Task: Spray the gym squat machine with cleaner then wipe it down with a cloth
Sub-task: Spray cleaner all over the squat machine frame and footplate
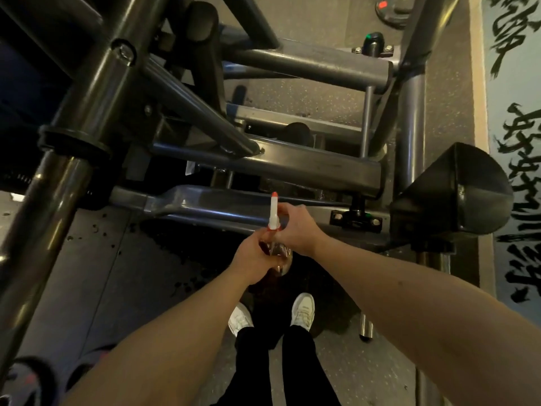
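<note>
The left hand [251, 254] grips the body of the spray bottle [274, 215]; the right hand [295, 228] curls round its neck. The nozzle points at the squat machine [292, 162] frame. Current step: spraying, apparently. Next: squeeze the trigger. No cloth visible.

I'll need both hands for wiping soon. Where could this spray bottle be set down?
The grey floor plate between the slanted post and the dark patch is bare. So is the floor beside the chrome peg. Ahead of the bottle, the frame bars crowd together.

Head cam looks steeply down, close-up.
</note>
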Available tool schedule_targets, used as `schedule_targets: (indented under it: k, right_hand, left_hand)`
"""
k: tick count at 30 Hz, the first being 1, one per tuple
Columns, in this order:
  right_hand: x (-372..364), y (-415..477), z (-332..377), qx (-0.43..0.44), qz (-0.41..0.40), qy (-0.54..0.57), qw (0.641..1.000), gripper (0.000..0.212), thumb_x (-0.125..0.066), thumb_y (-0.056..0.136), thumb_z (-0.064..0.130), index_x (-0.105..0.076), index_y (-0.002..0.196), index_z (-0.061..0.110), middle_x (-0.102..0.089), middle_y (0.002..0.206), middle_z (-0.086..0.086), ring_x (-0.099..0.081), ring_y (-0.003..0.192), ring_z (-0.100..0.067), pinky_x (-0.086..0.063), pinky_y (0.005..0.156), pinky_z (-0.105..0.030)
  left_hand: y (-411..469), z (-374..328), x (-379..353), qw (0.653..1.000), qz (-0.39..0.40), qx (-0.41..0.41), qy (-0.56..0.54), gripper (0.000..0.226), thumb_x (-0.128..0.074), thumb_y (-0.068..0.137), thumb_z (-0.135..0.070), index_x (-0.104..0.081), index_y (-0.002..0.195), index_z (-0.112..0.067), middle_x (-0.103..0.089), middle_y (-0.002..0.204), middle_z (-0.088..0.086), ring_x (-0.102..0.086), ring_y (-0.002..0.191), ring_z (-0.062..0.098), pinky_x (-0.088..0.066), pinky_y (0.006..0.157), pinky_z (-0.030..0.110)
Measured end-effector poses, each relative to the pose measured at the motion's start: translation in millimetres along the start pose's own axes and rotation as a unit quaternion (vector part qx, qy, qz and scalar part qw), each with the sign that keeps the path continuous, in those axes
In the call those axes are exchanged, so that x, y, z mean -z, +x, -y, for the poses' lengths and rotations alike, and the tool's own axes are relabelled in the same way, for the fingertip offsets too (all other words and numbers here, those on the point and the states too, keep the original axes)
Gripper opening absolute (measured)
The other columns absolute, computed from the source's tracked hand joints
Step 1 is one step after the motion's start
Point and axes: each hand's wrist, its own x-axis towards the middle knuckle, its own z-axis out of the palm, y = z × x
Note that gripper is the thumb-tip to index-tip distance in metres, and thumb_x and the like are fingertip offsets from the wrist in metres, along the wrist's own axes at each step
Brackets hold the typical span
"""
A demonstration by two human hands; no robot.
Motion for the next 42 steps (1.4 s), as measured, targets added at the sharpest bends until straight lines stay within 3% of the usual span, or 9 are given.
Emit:
schedule_targets:
  k: [4,6,10,15,21,27,32,37,42]
  right_hand:
    - [-17,5,11,0.026,-0.007,-0.040,0.999,0.043,-0.087,0.078,0.038,-0.068,0.113,0.021,-0.066,0.094,0.014,-0.062,0.084,0.000,-0.053,0.078,-0.021]
    - [-27,7,15,0.045,-0.007,-0.047,0.998,0.044,-0.087,0.076,0.040,-0.069,0.112,0.022,-0.069,0.097,0.011,-0.064,0.092,-0.004,-0.054,0.084,-0.027]
    - [-39,3,22,0.044,0.005,-0.048,0.998,0.073,-0.085,0.077,0.045,-0.055,0.141,0.030,-0.052,0.129,0.009,-0.039,0.125,-0.011,-0.036,0.101,-0.031]
    - [-51,2,39,0.103,-0.002,-0.109,0.989,0.055,-0.085,0.074,0.052,-0.065,0.120,0.029,-0.058,0.111,0.012,-0.047,0.109,-0.014,-0.043,0.091,-0.033]
    - [-64,-2,55,0.072,0.039,-0.075,0.994,0.081,-0.089,0.069,0.049,-0.052,0.140,0.037,-0.041,0.136,0.005,-0.041,0.125,-0.017,-0.043,0.105,-0.039]
    - [-70,-16,77,0.142,0.001,-0.123,0.982,0.062,-0.086,0.076,0.047,-0.061,0.130,0.030,-0.054,0.119,0.010,-0.045,0.118,-0.017,-0.042,0.104,-0.039]
    - [-53,-33,102,0.147,0.017,-0.104,0.983,0.066,-0.084,0.082,0.034,-0.054,0.141,0.031,-0.036,0.121,0.017,-0.033,0.128,-0.018,-0.035,0.107,-0.037]
    - [-44,-46,126,0.145,-0.006,-0.151,0.978,0.038,-0.079,0.085,0.034,-0.064,0.120,0.027,-0.049,0.102,0.013,-0.041,0.110,-0.013,-0.038,0.099,-0.033]
    - [-30,-59,144,0.157,0.011,-0.142,0.977,0.053,-0.082,0.080,0.035,-0.060,0.127,0.025,-0.056,0.108,0.009,-0.040,0.115,-0.016,-0.041,0.099,-0.037]
  left_hand:
    - [-7,13,10,1.000,-0.015,-0.005,-0.001,0.062,-0.087,0.078,-0.022,-0.058,0.132,-0.032,-0.064,0.119,-0.014,-0.058,0.115,0.011,-0.046,0.109,0.040]
    - [-11,19,14,0.999,-0.031,-0.005,-0.006,0.058,-0.088,0.077,-0.022,-0.059,0.126,-0.033,-0.061,0.111,-0.019,-0.056,0.109,0.007,-0.045,0.104,0.033]
    - [-18,33,19,0.998,-0.055,-0.012,-0.020,0.059,-0.088,0.076,-0.024,-0.060,0.127,-0.035,-0.066,0.114,-0.016,-0.060,0.113,0.008,-0.046,0.105,0.034]
    - [-28,48,28,0.995,-0.091,-0.014,-0.039,0.063,-0.090,0.075,-0.026,-0.058,0.128,-0.035,-0.067,0.113,-0.016,-0.061,0.107,0.003,-0.048,0.096,0.028]
    - [-42,60,38,0.992,-0.108,-0.009,-0.065,0.065,-0.088,0.076,-0.020,-0.058,0.132,-0.035,-0.068,0.113,-0.017,-0.062,0.107,0.002,-0.047,0.087,0.020]
    - [-55,56,49,0.987,-0.135,-0.012,-0.084,0.059,-0.087,0.079,-0.017,-0.055,0.123,-0.040,-0.066,0.111,-0.019,-0.059,0.100,-0.005,-0.040,0.075,0.010]
    - [-68,48,57,0.984,-0.144,-0.030,-0.099,0.054,-0.086,0.080,-0.017,-0.058,0.119,-0.040,-0.068,0.110,-0.018,-0.061,0.101,-0.004,-0.041,0.076,0.010]
    - [-87,35,66,0.982,-0.148,-0.050,-0.105,0.052,-0.086,0.078,-0.011,-0.060,0.113,-0.038,-0.069,0.103,-0.018,-0.061,0.094,-0.013,-0.044,0.071,0.007]
    - [-108,19,76,0.982,-0.133,-0.048,-0.126,0.051,-0.085,0.079,-0.012,-0.061,0.118,-0.034,-0.068,0.106,-0.016,-0.063,0.100,0.001,-0.045,0.071,0.009]
